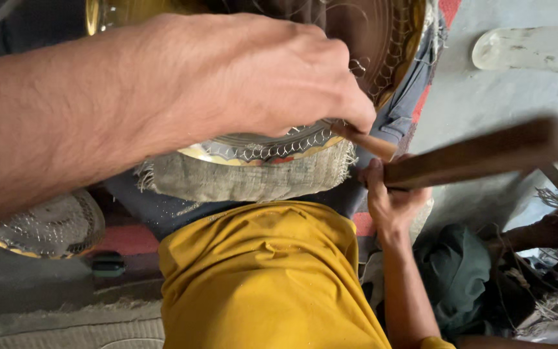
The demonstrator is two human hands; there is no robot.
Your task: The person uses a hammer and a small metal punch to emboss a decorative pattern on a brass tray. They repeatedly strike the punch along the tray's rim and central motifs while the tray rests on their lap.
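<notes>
Yellow cloth (266, 278) fills the near foreground, the person's own garment, and just past it a folded pad of coarse sacking (247, 176) cushions the rim of a brass plate (382, 39), so the metal sits tilted and steady for working. The right hand (392, 200) comes up from below with its wrist bent back, fingers wrapped tight around a wooden mallet handle (479, 152) that is blurred with motion. The left hand (253, 77) reaches in from the left with the forearm across the view, knuckles up, fingers curled shut on a slim wooden-handled punch (366, 139); its tip seems to rest on the plate's engraved border (272, 148), though the hand hides the contact. Farther left a second patterned dish (46, 226) lies on the floor, and beyond, at top right, pale footwear (531, 48).
</notes>
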